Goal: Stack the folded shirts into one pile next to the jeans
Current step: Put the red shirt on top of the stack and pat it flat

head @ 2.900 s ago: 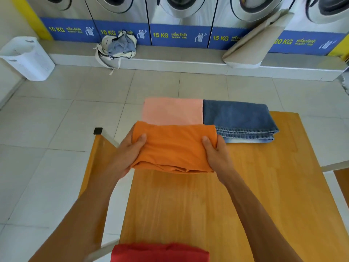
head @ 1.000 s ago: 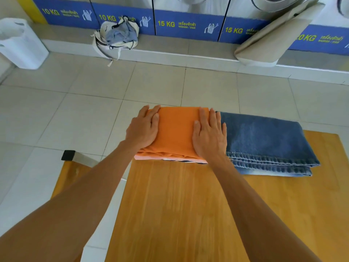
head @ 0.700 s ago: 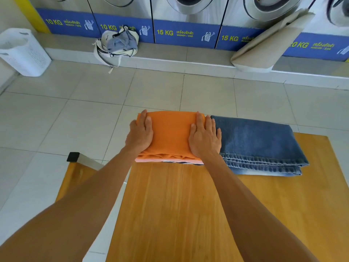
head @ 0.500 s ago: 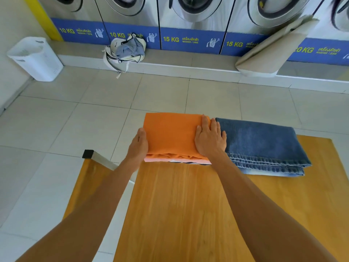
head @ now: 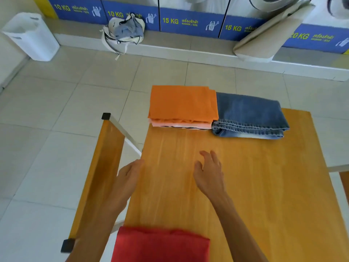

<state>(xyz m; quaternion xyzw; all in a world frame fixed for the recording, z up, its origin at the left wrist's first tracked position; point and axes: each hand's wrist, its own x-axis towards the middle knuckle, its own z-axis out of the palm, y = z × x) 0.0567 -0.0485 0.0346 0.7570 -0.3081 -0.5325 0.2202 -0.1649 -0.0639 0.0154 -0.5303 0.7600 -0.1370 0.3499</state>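
A folded orange shirt (head: pixel 182 102) lies on top of a folded pink shirt (head: pixel 181 125) at the far left corner of the wooden table (head: pixel 255 186); a striped edge shows beneath them. Folded blue jeans (head: pixel 249 115) touch the pile's right side. A folded red shirt (head: pixel 160 244) rests at the table's near edge. My left hand (head: pixel 128 178) hovers at the table's left edge, fingers straight, holding nothing. My right hand (head: pixel 209 171) is over the table's middle, fingers spread, holding nothing. Both hands are well short of the pile.
A wooden bench or chair (head: pixel 98 176) with a metal frame stands left of the table. On the tiled floor are a white laundry basket (head: pixel 31 35) far left, a cloth bag (head: pixel 123 33) and a leaning beige board (head: pixel 268 35) by the washing machines.
Both hands let go of the orange shirt, now lying on the pink one, and pulled back toward me across the table. The red shirt is in sight again.
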